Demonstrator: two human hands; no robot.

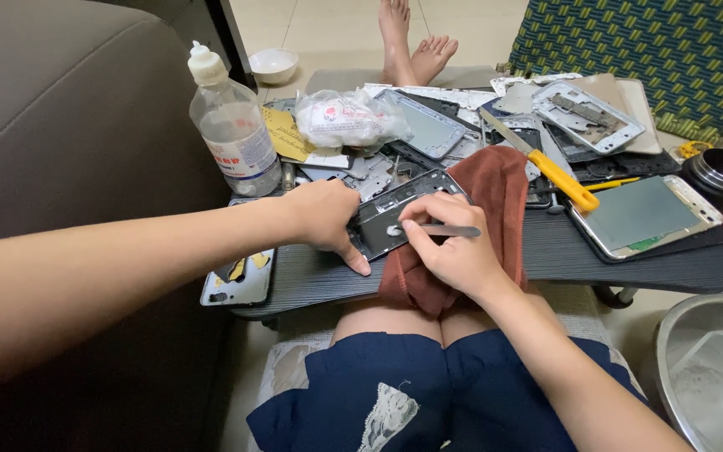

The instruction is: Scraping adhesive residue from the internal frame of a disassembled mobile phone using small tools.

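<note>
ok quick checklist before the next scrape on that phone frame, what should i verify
1. Frame held down: left hand presses the dark phone frame at its left edge. ok
2. Tool grip: right hand pinches the thin metal tool near its tip. ok
3. Tip contact on the frame: hidden by the fingers. cannot tell
4. Padding: rust-brown cloth lies under the frame's right side. ok
5. Yellow-handled knife lies close, beyond the cloth. not ok
6. Clear bottle stands upright, capped, near the left arm. ok

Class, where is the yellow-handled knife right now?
In the head view, the knife lies right of centre on the table, between the brown cloth and a phone frame.
</note>
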